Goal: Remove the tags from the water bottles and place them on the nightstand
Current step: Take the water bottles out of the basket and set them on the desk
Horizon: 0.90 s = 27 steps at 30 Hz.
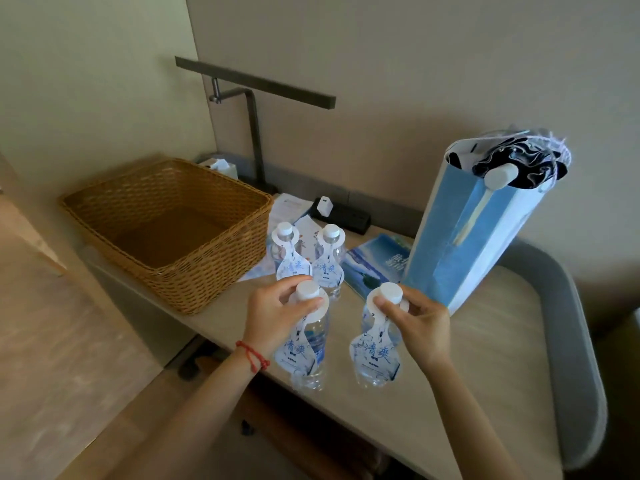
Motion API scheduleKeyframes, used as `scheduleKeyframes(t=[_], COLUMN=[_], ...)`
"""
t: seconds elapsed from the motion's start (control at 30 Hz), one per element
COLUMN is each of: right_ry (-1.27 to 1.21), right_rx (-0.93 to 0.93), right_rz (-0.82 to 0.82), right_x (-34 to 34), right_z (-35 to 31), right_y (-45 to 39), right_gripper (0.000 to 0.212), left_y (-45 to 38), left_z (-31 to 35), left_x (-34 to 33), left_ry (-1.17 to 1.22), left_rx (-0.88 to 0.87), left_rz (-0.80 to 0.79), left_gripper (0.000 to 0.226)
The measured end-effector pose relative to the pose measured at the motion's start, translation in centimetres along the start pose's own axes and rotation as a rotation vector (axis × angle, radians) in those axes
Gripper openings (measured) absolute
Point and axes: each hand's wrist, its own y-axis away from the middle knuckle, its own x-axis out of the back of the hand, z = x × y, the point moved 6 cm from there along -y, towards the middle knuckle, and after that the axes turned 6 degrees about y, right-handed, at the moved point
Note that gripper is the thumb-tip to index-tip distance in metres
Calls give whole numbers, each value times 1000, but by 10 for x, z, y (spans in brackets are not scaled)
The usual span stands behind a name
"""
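Note:
Several clear water bottles with white caps stand on the beige nightstand (485, 341), each wearing a white paper tag with blue characters round its neck. My left hand (277, 315) pinches the tag's collar on the near left bottle (313, 344), just under the cap. On the near right bottle (375, 355), my right hand (417, 323) pinches the ring of its tag (372, 351) at the neck. Two more tagged bottles (289, 254) (329, 261) stand behind, untouched.
A large wicker basket (104, 206) sits at the left end of the nightstand. A tall blue paper bag (460, 244) stands at right behind the bottles. A dark desk lamp (256, 98), power strip (343, 216), tissue box and brochures (374, 265) lie at the back.

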Motion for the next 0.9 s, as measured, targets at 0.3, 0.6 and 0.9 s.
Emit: scheduleKeyframes(t=[0.3,0.6,0.9], right_ry=[-13,17,6], right_rx=[-92,-111,-91], right_rz=[1,-14,-129], right_x=[-14,-25,-27], right_z=[43,65,65], right_y=[-13,-33,-45], right_gripper=[21,30,26], left_y=[-18,-41,-50], left_z=[-40,-62,-70], left_x=[-12,-18,-20], left_ry=[-14,-17,41], left_rx=[59,57,61], left_rz=[8,-8,5], left_gripper=[32,31,33])
